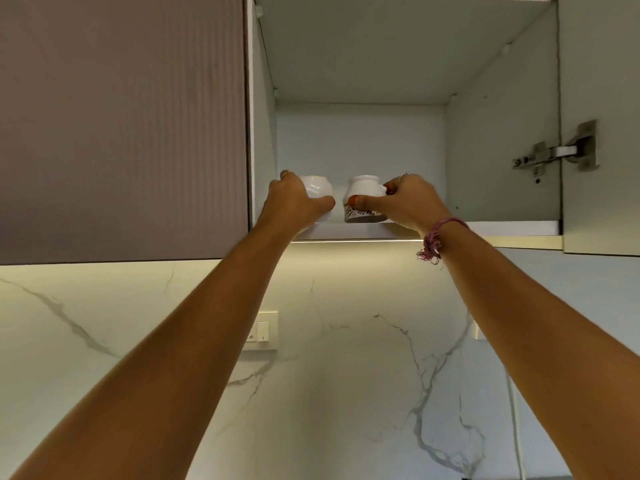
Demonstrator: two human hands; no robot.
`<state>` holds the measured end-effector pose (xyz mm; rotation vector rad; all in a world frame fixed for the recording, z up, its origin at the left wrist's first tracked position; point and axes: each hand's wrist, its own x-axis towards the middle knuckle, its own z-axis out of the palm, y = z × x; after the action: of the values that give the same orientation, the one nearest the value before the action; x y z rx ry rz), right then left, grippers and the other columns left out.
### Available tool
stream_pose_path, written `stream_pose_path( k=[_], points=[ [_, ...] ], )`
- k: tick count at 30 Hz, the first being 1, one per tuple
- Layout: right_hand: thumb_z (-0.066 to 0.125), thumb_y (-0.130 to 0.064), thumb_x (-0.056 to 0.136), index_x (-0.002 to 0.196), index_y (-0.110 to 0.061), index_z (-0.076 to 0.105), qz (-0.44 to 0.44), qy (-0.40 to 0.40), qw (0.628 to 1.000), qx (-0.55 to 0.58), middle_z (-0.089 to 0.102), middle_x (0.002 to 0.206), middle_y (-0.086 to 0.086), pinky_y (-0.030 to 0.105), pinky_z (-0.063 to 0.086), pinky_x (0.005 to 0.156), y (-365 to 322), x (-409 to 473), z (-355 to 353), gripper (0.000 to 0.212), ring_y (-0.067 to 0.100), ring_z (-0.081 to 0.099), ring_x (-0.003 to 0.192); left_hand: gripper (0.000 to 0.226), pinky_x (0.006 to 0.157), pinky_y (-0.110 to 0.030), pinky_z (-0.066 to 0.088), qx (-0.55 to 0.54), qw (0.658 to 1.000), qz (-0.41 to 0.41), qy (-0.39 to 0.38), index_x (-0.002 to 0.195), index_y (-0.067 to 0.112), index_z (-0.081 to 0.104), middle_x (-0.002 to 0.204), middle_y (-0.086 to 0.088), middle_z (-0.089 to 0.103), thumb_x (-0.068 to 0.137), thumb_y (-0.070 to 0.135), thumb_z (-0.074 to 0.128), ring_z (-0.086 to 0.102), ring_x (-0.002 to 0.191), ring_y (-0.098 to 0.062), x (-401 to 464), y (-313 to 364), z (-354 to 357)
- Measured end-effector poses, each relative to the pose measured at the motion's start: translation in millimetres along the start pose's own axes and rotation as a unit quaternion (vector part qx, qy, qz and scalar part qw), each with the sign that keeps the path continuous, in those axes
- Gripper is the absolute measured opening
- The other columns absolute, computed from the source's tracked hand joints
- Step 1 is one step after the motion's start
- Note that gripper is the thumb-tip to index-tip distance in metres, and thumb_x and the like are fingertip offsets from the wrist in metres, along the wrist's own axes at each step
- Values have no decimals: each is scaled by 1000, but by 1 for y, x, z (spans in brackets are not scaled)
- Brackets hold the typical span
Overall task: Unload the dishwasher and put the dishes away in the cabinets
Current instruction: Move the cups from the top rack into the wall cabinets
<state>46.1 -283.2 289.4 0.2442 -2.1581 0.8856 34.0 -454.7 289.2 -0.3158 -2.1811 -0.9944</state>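
Left hand (294, 199) grips a white cup (317, 194) at the cabinet shelf's (485, 227) front edge; right hand (408, 200) grips a patterned cup (363, 199) just beside it; cabinet door (602, 126) open.

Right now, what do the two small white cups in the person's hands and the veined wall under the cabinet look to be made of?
The plain white cup in the left hand looks like glazed ceramic: glossy, with bright highlights. The patterned white cup in the right hand looks the same, with dark print near its base. The pale veined wall looks like polished marble or a marble-look slab; which one cannot be told.
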Motion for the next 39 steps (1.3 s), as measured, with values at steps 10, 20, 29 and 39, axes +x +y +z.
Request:
stream_pose_path(
  k=[10,20,29,39],
  points=[
    [63,-51,82,118,-5,54,-26,-64,992,-105,52,91,4,23,36,64,12,27,21,60,18,50,84,62,74,-32,44,93,994,-53,-13,128,9,44,108,-9,51,81,41,67,53,97,-26,18,-7,-3],
    [63,-44,86,128,-3,46,-32,-27,994,-103,56,98,8,20,39,67,3,2,16,60,23,54,92,83,97,-34,41,175,983,-19,48,148,2,15,143,-17,33,86,29,65,42,125,-31,-23,4,-3],
    [63,-27,89,140,-13,40,-117,121,985,32,41,145,5,20,34,107,36,-191,23,58,15,40,132,66,102,-40,43,37,976,195,87,143,10,35,149,-11,33,85,26,64,40,133,-27,-195,-24,8],
    [64,-16,88,128,-17,50,74,139,985,70,48,129,-6,-8,24,92,37,-401,-52,42,-2,42,115,58,106,-23,23,-33,991,133,-4,140,11,42,145,-7,36,86,19,64,36,132,-16,-376,-7,-17]
  ],
)
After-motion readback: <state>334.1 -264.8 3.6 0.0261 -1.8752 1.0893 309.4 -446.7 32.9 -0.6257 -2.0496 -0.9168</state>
